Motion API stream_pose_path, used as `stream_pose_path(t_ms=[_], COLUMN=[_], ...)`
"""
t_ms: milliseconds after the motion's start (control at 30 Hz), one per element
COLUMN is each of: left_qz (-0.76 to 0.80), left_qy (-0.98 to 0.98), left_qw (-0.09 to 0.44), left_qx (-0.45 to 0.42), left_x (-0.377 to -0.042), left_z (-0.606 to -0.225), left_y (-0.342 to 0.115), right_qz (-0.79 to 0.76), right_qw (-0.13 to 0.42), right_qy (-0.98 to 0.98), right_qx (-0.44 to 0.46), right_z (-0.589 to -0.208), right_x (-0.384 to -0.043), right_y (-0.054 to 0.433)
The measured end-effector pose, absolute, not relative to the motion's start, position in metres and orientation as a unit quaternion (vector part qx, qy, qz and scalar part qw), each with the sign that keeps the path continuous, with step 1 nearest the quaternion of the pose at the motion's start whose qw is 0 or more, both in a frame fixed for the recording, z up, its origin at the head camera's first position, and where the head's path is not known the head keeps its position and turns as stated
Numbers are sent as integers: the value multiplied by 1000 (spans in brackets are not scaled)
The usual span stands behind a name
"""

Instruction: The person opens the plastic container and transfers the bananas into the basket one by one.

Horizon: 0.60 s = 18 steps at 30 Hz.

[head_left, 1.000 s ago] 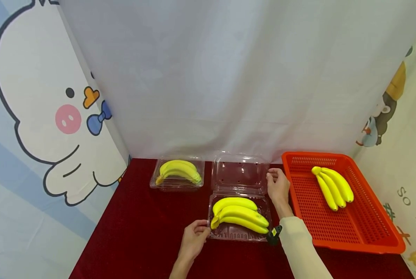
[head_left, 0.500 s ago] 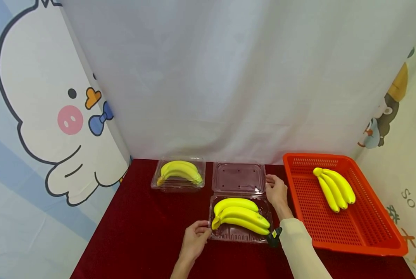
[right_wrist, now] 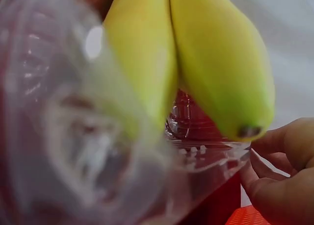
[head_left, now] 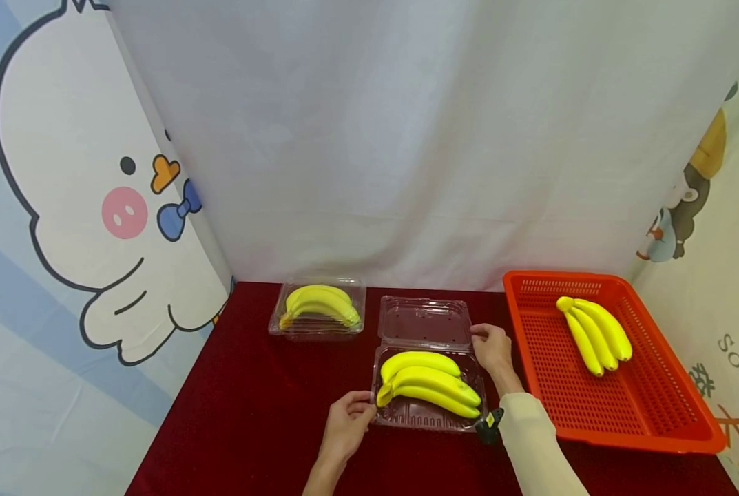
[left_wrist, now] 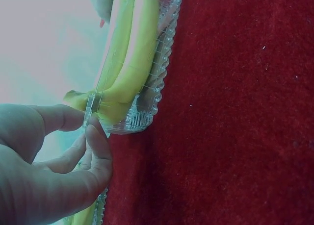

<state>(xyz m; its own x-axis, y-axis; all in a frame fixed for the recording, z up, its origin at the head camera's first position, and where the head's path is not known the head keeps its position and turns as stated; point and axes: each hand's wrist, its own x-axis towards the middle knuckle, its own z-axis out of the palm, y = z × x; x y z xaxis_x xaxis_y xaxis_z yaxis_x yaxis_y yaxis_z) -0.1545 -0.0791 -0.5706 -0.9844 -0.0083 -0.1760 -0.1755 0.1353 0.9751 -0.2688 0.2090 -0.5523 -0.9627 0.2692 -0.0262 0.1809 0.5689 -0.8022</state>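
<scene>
A clear plastic clamshell box [head_left: 421,421] stands with its lid [head_left: 425,324] raised away at the back, hinged to the base. Inside the base lies a bunch of yellow bananas [head_left: 428,386], its stem end to the left. My left hand [head_left: 346,426] pinches the base's left rim between thumb and fingers; the left wrist view shows this left hand [left_wrist: 61,159] close to the stem. At the lid's right edge my right hand [head_left: 493,351] pinches the plastic. In the right wrist view this right hand [right_wrist: 284,161] is partly cut off, near a banana tip.
A second clamshell box [head_left: 274,324], shut over a banana bunch [head_left: 319,304], stands at the back left. To the right is a red plastic basket [head_left: 592,420] holding another banana bunch [head_left: 595,336]. A dark red cloth [head_left: 251,413] covers the table; a white curtain [head_left: 375,138] hangs behind.
The lid's far edge has moved nearer to the base in the head view, and my right hand has come slightly toward me with it. My left hand stays on the rim.
</scene>
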Motion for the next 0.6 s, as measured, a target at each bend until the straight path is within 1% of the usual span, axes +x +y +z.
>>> stream_pose_path(t_ms=[300, 467, 600], left_qz=[658, 655, 655], left_qy=[749, 750, 750], left_qw=[57, 64, 65], left_qx=[-52, -59, -62], left_x=[-154, -154, -154], left_z=[-569, -569, -568], left_y=[-77, -78, -79], right_qz=[454, 451, 436], right_qw=[49, 67, 85], right_qy=[-882, -885, -894], right_qx=[-117, -97, -59], right_z=[-551, -550, -545], right_x=[-265, -266, -264], right_y=[211, 210, 206])
